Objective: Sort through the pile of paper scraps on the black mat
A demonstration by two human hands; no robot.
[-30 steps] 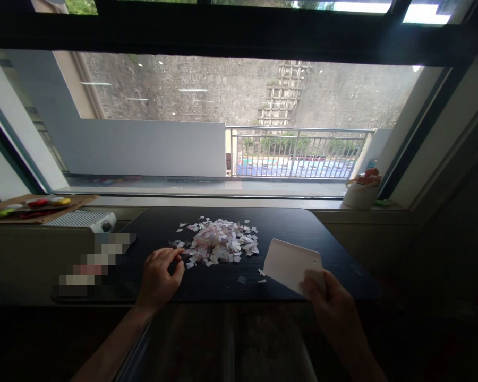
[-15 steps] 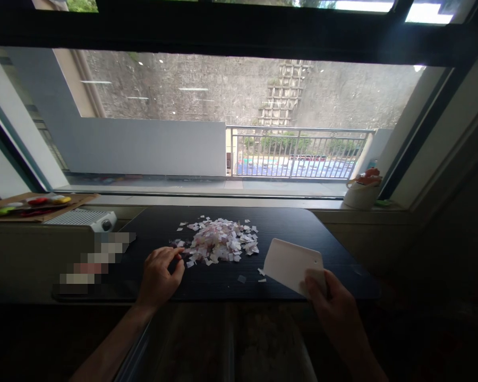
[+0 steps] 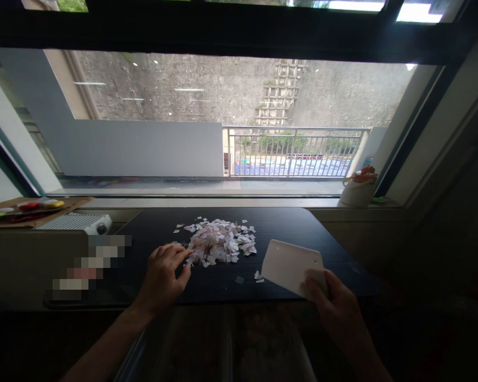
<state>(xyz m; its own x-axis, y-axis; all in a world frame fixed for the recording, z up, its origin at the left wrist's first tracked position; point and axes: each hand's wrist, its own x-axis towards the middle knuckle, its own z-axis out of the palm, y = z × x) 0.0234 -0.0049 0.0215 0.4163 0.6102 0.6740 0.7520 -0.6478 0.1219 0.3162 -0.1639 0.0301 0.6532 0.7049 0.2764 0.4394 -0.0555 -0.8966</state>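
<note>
A heap of small torn or cut paper scraps (image 3: 219, 241), mostly white with some pinkish ones, lies on the dark table (image 3: 287, 223). At the heap's left edge, my left hand (image 3: 169, 273) has its fingertips against the scraps, with thumb and fingers apart. My right hand (image 3: 336, 300) grips the near right corner of a flat white scraper (image 3: 289, 262) with a small hole in it. The scraper is tilted over the table to the right of the heap. By its left edge lie a few loose scraps (image 3: 258, 276).
Beyond the table runs a window sill (image 3: 239, 202), with a white pot-like container (image 3: 358, 191) at its right end. To the left stand a white heater-like unit (image 3: 87, 220) and a cardboard sheet (image 3: 74, 204) with coloured items. A blurred patch covers the table's left side.
My left hand has moved right, against the heap's left edge, where the scraps are pushed inward. The right hand still holds the scraper in nearly the same place. The view has shifted slightly.
</note>
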